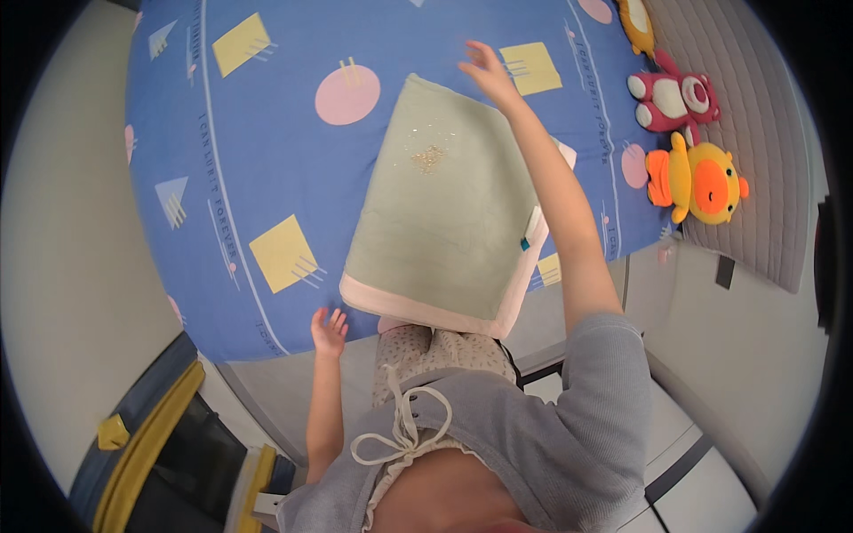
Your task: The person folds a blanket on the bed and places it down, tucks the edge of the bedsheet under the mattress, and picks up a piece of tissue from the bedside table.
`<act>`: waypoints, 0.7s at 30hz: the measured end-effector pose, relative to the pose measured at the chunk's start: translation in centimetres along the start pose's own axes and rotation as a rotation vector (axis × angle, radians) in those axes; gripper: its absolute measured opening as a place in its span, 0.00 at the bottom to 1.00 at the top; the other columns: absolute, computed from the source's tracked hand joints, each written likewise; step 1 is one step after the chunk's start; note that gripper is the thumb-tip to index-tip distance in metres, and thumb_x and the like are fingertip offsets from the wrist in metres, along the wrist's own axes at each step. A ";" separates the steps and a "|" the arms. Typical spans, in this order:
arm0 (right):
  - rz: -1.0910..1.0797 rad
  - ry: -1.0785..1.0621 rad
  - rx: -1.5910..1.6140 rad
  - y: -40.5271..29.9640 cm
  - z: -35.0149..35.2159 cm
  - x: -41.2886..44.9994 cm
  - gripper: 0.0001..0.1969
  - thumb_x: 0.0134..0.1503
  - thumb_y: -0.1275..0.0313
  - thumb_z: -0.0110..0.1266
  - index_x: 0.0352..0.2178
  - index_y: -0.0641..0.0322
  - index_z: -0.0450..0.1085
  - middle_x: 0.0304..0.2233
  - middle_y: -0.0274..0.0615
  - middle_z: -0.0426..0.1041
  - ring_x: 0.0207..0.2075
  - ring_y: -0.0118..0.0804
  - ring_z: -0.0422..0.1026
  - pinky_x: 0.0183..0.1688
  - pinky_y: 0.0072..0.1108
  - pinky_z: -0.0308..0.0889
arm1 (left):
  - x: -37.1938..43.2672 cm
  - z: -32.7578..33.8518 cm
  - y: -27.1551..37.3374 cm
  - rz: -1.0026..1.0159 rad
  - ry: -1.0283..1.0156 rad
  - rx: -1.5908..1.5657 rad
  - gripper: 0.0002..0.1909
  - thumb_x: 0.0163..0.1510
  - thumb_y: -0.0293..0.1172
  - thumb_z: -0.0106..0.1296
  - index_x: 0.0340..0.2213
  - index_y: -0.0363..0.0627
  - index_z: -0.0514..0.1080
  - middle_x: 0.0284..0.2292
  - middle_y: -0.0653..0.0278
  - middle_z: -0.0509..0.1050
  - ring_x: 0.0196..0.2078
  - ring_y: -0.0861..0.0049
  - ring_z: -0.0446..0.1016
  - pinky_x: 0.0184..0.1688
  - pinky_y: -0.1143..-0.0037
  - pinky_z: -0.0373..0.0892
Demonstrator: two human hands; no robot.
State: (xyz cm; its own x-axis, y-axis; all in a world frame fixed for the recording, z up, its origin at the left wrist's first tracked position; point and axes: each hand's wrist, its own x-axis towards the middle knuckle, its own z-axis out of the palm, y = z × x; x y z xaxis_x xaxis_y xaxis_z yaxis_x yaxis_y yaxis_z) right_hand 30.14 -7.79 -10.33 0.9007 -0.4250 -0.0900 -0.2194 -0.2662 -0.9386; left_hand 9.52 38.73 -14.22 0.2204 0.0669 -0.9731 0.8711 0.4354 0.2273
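Observation:
A pale green folded blanket (453,220) with a pink border lies on the blue patterned bed sheet (286,166) before me. It carries a small patch of gold marks near its far end. A white label (533,226) with a teal tip sticks out at its right edge. My right hand (492,73) hovers by the blanket's far right edge, empty, with fingers apart; the forearm hides part of that edge. Beside the near left corner of the blanket, my left hand (330,331) is raised, palm partly up, holding nothing.
Plush toys lie along the right: a pink bear (676,96), a yellow one with an orange snout (706,180), and another (638,25) partly cut off. Behind them stands a grey quilted headboard cover (746,153). Yellow and dark curtains (150,446) hang at lower left.

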 end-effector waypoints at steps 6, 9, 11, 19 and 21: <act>0.216 0.607 -0.511 10.8 -8.8 -18.5 0.27 0.37 0.66 0.46 0.39 0.70 0.51 0.39 0.51 0.55 0.42 0.44 0.53 0.44 0.25 0.48 | 0.2 5.1 0.9 0.952 -0.081 1.174 0.24 0.37 0.42 0.44 0.38 0.49 0.57 0.40 0.57 0.56 0.42 0.68 0.54 0.42 0.69 0.50; 0.594 0.659 -0.318 13.9 -5.2 -30.1 0.36 0.37 0.57 0.48 0.41 0.75 0.45 0.42 0.56 0.48 0.45 0.46 0.49 0.45 0.26 0.46 | -2.0 11.1 -1.6 1.173 -0.218 1.465 0.26 0.36 0.41 0.45 0.40 0.50 0.55 0.44 0.53 0.49 0.46 0.61 0.48 0.45 0.66 0.46; 0.726 0.635 0.085 15.0 -1.3 -34.4 0.37 0.36 0.57 0.49 0.41 0.75 0.45 0.41 0.55 0.50 0.44 0.44 0.51 0.44 0.24 0.48 | -2.4 13.0 -3.5 1.239 -0.369 1.821 0.29 0.35 0.41 0.45 0.42 0.54 0.53 0.46 0.51 0.44 0.47 0.57 0.44 0.45 0.66 0.46; 0.942 0.441 0.498 16.0 0.3 -34.9 0.43 0.30 0.52 0.52 0.41 0.73 0.43 0.39 0.55 0.54 0.41 0.42 0.56 0.40 0.21 0.54 | 0.9 11.8 -1.5 1.094 -0.281 2.011 0.31 0.34 0.37 0.45 0.44 0.54 0.50 0.46 0.52 0.44 0.48 0.59 0.45 0.44 0.69 0.51; 0.942 0.355 0.418 16.2 1.0 -35.5 0.44 0.29 0.52 0.52 0.41 0.73 0.43 0.39 0.54 0.55 0.40 0.42 0.57 0.40 0.21 0.54 | 0.8 12.8 -1.4 1.118 -0.259 2.023 0.29 0.35 0.36 0.45 0.42 0.47 0.52 0.44 0.48 0.47 0.46 0.57 0.47 0.44 0.72 0.52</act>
State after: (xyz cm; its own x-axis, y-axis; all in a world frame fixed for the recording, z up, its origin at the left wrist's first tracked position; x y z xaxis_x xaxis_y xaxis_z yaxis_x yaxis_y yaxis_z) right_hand -5.02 3.85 -22.63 0.2635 -0.5476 -0.7942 -0.5591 0.5842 -0.5883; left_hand 14.15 26.66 -14.87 0.6377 -0.5844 -0.5018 -0.4532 -0.8114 0.3690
